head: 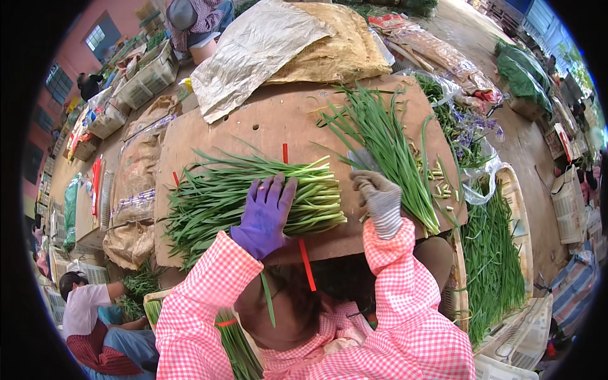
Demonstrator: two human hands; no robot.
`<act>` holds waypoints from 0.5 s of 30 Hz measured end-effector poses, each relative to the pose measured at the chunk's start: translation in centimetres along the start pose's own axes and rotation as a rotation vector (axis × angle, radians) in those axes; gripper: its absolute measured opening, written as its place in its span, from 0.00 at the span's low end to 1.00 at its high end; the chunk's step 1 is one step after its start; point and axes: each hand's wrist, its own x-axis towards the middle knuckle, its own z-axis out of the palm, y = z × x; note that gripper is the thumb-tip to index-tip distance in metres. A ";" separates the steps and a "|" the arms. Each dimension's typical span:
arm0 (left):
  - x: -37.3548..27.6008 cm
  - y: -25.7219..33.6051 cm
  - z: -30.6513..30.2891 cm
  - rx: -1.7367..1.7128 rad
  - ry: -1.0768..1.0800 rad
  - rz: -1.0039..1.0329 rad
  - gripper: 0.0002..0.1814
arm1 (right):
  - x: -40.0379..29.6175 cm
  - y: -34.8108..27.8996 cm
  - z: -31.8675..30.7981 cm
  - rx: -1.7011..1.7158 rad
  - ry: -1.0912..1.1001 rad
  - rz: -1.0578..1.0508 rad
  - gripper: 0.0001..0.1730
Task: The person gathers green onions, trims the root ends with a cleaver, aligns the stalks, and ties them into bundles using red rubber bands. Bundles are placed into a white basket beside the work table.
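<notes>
My left hand point(267, 213), in a purple glove, lies flat with fingers slightly apart on a thick bundle of green garlic chives point(223, 190) on the wooden board point(213, 135). The pale cut stem ends point right. Two red strips point(306, 263) show at the board's front edge and behind the bundle. My right hand point(377, 197), in a grey striped glove, is curled just right of the stem ends, beside a knife's flat metal blade point(365, 159); its grip on the handle is hard to see. A looser pile of chives point(389, 147) lies to its right.
Trimmed stem bits point(442, 190) are scattered at the board's right side. A crate of chives point(494, 261) stands at the right, below a plastic bag point(482, 183). Sacking point(266, 47) covers the far edge. One person point(102, 318) sits at lower left, another point(197, 23) at the top.
</notes>
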 end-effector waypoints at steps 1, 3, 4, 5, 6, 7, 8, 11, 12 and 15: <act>-0.2 -0.1 0.1 0.009 -0.006 -0.002 0.60 | -0.4 -0.9 -0.4 -0.027 0.013 0.026 0.09; -0.3 -0.4 0.3 0.024 -0.016 -0.006 0.60 | -1.7 -0.5 -1.3 -0.136 -0.007 -0.069 0.08; -0.3 -0.5 0.9 0.062 0.023 0.010 0.59 | -2.4 0.4 -1.9 -0.216 -0.067 -0.186 0.07; -0.3 -0.6 0.9 0.048 0.014 0.012 0.59 | -3.4 1.3 -2.3 -0.295 -0.130 -0.303 0.07; -0.5 -0.5 0.6 0.043 -0.003 0.003 0.59 | -4.8 1.0 -2.2 -0.472 -0.215 -0.438 0.09; -0.4 -0.4 0.4 0.030 -0.012 0.000 0.59 | -6.3 1.7 -2.0 -0.616 -0.279 -0.535 0.15; -0.5 -0.3 0.3 0.026 -0.041 -0.018 0.61 | -8.2 1.6 -2.0 -0.834 -0.400 -0.481 0.19; -0.3 -0.2 0.3 0.029 -0.088 -0.025 0.62 | -11.5 2.3 -0.9 -1.117 -0.823 -0.196 0.33; -0.3 -0.3 0.4 0.009 -0.110 -0.031 0.63 | -11.8 2.4 -0.2 -1.130 -0.852 -0.207 0.33; -0.4 -0.5 0.7 0.027 -0.118 -0.024 0.63 | -12.1 3.1 1.8 -1.147 -0.863 -0.332 0.30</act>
